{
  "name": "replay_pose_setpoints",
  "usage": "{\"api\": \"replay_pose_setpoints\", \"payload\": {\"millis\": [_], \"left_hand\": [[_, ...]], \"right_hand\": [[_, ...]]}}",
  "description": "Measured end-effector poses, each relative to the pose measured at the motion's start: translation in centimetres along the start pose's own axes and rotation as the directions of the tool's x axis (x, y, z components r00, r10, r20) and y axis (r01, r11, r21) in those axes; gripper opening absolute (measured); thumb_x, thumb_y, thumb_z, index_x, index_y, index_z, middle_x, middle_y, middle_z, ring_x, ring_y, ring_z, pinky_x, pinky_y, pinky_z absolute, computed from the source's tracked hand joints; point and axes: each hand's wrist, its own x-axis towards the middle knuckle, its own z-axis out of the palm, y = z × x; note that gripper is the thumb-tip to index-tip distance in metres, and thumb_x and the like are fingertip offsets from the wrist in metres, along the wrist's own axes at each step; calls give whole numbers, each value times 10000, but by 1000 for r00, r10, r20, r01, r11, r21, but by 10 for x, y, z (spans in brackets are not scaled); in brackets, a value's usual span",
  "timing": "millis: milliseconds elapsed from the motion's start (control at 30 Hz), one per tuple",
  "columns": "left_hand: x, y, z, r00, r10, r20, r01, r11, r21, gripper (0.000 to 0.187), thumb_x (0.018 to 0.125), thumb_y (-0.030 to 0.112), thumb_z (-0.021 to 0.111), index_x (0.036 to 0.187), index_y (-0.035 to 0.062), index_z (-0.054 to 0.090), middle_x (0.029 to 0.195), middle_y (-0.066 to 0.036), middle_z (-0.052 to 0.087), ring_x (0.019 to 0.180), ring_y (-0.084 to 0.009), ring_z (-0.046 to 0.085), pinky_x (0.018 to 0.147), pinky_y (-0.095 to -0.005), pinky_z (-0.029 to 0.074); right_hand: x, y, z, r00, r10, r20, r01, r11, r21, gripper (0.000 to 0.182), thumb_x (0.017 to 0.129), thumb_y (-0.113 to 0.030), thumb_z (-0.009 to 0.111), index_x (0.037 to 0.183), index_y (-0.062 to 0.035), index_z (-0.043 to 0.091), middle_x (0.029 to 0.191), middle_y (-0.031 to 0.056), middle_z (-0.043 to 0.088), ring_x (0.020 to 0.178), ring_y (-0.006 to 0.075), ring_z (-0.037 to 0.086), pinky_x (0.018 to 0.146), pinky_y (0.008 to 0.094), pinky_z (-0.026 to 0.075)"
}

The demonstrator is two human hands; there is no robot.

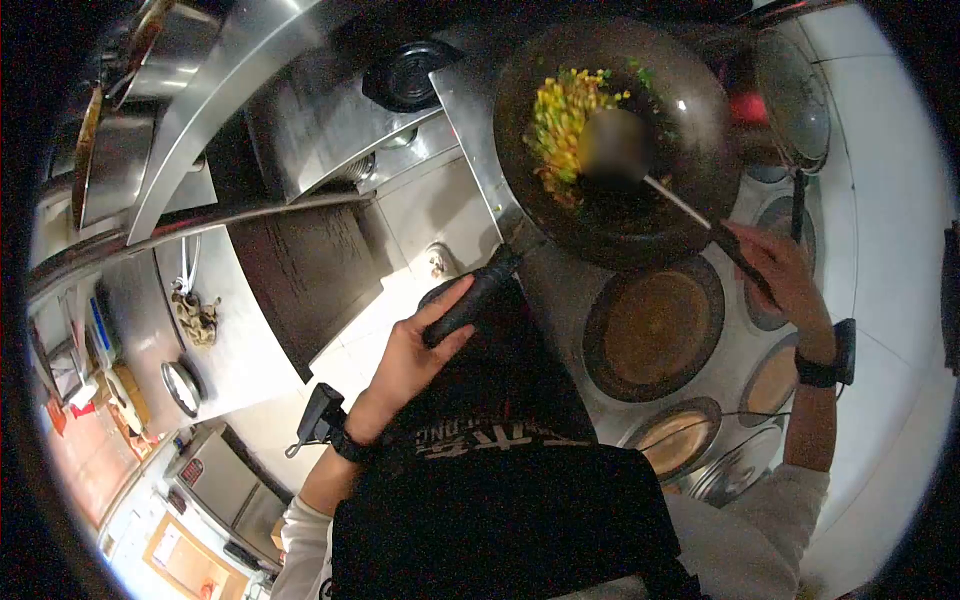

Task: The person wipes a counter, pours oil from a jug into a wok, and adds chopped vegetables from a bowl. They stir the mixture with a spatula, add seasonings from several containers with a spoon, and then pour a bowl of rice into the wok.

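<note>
My left hand [425,335] is wrapped round the black handle [475,295] of a large dark wok [560,215]. In my right hand [780,270] is the dark grip of a ladle [690,207], fingers closed on it. The ladle's head is blurred and dips into the wok beside the food. A heap of finely chopped yellow, green and brownish food [562,125] lies on the wok's left side, with green bits scattered near the far wall. The exact ingredients are too small to tell.
Several round burner openings or covers [655,325] sit in the stove top at right, near my right forearm. A round strainer [795,100] stands behind them. A steel counter [240,320] with a lid [181,388] is at left. Pale tiled floor [400,215] shows between.
</note>
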Motion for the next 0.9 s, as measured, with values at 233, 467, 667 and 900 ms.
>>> {"api": "replay_pose_setpoints", "payload": {"millis": [233,467,667,900], "left_hand": [[0,-1,-2,999,-51,5,51,996,-76,524,781,28,613,1267,108,433,1240,-85,492,1116,-122,439,955,-255,321],[-6,-5,-20,940,-284,189,337,858,-388,556,794,91,611,1301,119,386,860,-34,601,586,-48,492,539,-180,419],[-14,-23,-6,972,-219,87,235,923,-304,502,825,158,594,1286,98,407,959,-16,572,642,-56,468,615,-184,408],[-18,-12,-1,970,-242,10,237,941,-241,507,819,125,601,1284,75,405,1139,-55,527,925,-98,504,805,-213,402]], "right_hand": [[-14,-10,-7,993,67,-97,-74,995,-74,320,881,-179,471,1196,-150,526,683,7,561,391,48,386,375,220,345],[-62,-32,-58,851,510,-125,-524,837,-156,333,878,-154,468,1201,-84,507,596,-8,491,350,31,375,298,185,314],[-32,-14,-13,888,362,283,-393,917,62,379,852,-172,499,1199,-21,484,566,3,487,344,38,398,287,186,321],[-22,-13,-16,954,296,37,-297,925,238,442,840,-282,532,1212,-48,482,564,-11,477,340,20,364,284,171,267]]}}
